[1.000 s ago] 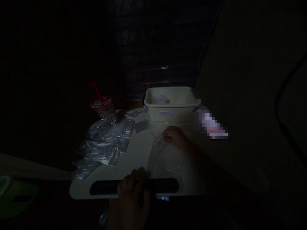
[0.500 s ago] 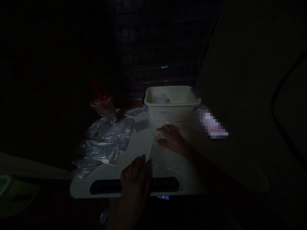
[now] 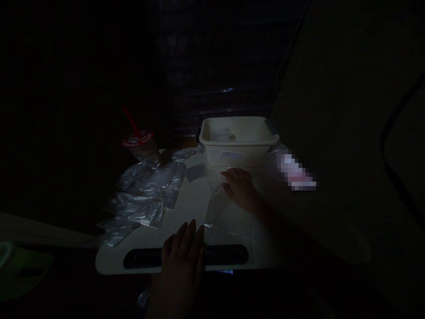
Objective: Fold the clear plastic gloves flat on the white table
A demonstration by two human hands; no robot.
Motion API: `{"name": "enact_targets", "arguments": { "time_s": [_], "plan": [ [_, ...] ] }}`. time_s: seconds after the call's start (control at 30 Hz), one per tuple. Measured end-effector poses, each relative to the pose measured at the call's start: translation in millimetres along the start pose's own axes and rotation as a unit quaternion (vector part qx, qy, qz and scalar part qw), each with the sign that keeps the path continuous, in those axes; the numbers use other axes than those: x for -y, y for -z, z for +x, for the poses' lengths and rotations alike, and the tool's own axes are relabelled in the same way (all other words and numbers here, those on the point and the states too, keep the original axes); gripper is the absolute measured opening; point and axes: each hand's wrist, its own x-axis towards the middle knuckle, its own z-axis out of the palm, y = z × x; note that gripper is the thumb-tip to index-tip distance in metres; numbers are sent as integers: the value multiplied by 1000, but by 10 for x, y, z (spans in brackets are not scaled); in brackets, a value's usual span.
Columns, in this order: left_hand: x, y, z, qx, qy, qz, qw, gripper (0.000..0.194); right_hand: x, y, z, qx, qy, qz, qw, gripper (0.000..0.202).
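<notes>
In dim light, my left hand lies palm down across the black strip at the near edge of the white table, its fingers extended. My right hand is over clear plastic bags in front of the cream bin. Its fingers are slightly bent and apart, the thumb pointing left; nothing can be seen held in it. A small grey flat packet lies to the left of this hand. Crinkled plastic packets are spread over the table's left side.
A lidded cup with a red straw stands at the back left. Something whitish inside the bin shows dimly. A pixelated pink and white item is right of the bin. A green basket sits at the lower left.
My right hand has shifted slightly right and up. My left hand has moved a little left, and its fingers have spread. The view has tilted slightly.
</notes>
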Motion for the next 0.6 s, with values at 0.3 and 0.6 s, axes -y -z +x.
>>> {"name": "enact_targets", "arguments": {
  "time_s": [0.3, 0.6],
  "plan": [
    [-19, 59, 2, -29, -3, -77, 997, 44, 155, 155, 66, 37, 35, 58, 997, 15],
    [14, 58, -128, -64, 10, -78, 995, 35, 189, -18, 142, 105, 30, 114, 987, 17]
  ]
}}
